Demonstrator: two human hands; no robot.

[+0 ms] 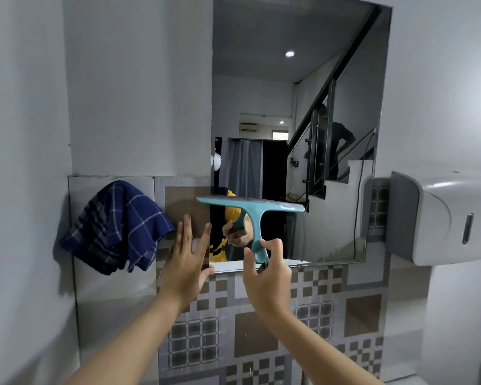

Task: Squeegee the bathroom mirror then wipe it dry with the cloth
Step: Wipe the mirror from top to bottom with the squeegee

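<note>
A: What does the squeegee (pixel 252 209) look like?

B: It is teal plastic and T-shaped. A long flat blade bar runs across the top, tilted a little down to the right, and a curved handle drops from its middle. The bar lies over the lower part of the mirror (pixel 295 120), near the glass; whether the blade edge touches it I cannot tell.

A: And where does it sit against the hands?

B: The right hand (pixel 267 276) is below the bar, its fingers and thumb closed around the bottom end of the handle, so the blade stands above the knuckles. The left hand (pixel 188 258) is well to the left of the handle, spread flat with fingers straight and pointing up, holding nothing. Its palm faces the tiled wall (pixel 261 329) at the mirror's lower left corner, and a fingertip reaches the mirror's edge.

A: The cloth?

B: A dark blue checked cloth (pixel 117 227) hangs bunched on the wall left of the mirror, just beside the left hand's fingers but apart from them.

A: Anything else near?

B: A white dispenser (pixel 444 218) is mounted to the right of the mirror, well apart from both hands.
</note>
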